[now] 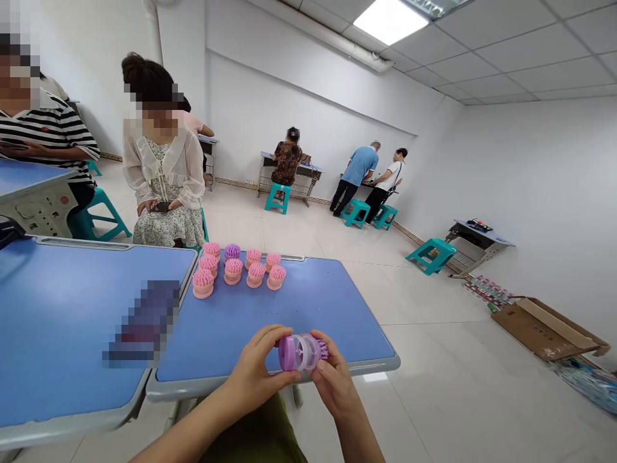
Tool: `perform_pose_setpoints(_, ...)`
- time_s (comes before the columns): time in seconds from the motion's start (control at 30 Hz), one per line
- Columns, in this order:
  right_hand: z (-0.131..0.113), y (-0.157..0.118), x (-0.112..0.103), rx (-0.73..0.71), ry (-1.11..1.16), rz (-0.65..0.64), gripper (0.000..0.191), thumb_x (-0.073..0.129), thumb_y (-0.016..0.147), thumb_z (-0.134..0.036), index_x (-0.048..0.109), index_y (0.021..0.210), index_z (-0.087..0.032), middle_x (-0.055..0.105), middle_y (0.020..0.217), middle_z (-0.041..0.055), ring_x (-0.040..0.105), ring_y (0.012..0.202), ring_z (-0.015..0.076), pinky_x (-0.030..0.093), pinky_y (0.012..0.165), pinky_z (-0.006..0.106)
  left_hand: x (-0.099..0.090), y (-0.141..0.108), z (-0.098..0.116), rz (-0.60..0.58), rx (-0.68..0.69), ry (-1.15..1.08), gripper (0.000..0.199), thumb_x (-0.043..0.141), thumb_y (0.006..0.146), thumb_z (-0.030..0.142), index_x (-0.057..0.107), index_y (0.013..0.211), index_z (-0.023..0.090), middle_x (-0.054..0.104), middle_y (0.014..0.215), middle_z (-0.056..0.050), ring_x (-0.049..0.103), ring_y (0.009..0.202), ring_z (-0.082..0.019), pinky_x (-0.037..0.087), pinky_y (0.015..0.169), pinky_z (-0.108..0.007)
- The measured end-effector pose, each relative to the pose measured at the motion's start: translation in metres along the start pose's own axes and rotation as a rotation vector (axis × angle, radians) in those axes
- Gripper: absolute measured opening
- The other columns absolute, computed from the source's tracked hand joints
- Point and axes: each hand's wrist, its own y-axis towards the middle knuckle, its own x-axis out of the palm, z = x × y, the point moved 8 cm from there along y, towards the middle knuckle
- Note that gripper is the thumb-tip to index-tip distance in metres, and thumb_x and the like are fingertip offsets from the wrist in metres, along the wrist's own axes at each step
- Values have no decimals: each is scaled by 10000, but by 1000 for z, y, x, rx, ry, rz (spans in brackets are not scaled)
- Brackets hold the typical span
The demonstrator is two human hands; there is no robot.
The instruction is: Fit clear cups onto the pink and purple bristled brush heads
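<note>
Over the front edge of the blue desk point(332, 302), both hands hold a purple scalp massage brush point(301, 352) lying sideways. My left hand point(260, 360) is closed around its solid purple end, thumb and fingers on opposite sides. My right hand point(332, 376) pinches the clear section near the bristled end, which points right. Between the hands the brush's body is see-through, with a white part inside. Farther back on the desk stand several pink brushes point(232, 272), bristles up, and one purple brush point(232, 251) among them.
A second blue desk point(72, 283) adjoins on the left, with a blurred-out flat item point(144, 325) on it. A person point(164, 161) sits behind the desks; others sit or stand along the wall. Teal stools point(431, 255) and a cardboard box point(544, 328) stand on the floor.
</note>
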Motion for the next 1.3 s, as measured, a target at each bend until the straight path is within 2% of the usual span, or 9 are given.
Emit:
perform_pose_setpoints(0.33, 2, 3, -3, 1, -117, 29, 418, 727, 655, -385, 615, 1044, -283, 666, 1038, 52, 608, 918, 239, 475, 829, 408, 3, 0, -6, -68, -80, 36, 489, 712, 635, 194, 534, 1088, 243, 641, 1021, -38, 576, 905, -210, 485, 819, -361)
perform_pose_setpoints(0.8, 3, 5, -7, 3, -140, 28, 437, 723, 662, -396, 604, 1063, -270, 657, 1051, 62, 597, 930, 237, 463, 845, 401, 5, 1, -15, -81, -144, 4, 508, 712, 621, 163, 537, 1093, 224, 639, 1040, -42, 581, 918, -208, 483, 827, -355)
perform_pose_setpoints(1.1, 2, 5, -6, -8, -143, 25, 432, 722, 657, -400, 611, 1055, -275, 662, 1042, 59, 599, 930, 239, 468, 840, 400, 5, 0, -16, -84, -142, -6, 495, 711, 637, 188, 534, 1096, 242, 637, 1034, -38, 584, 911, -207, 490, 828, -365)
perform_pose_setpoints(1.3, 2, 3, -10, -22, -195, 19, 437, 712, 677, -393, 599, 1083, -278, 653, 1063, 62, 589, 951, 237, 465, 844, 394, 4, -1, -15, -71, -95, 44, 507, 726, 638, 237, 544, 1110, 254, 647, 1020, -35, 591, 898, -210, 498, 815, -361)
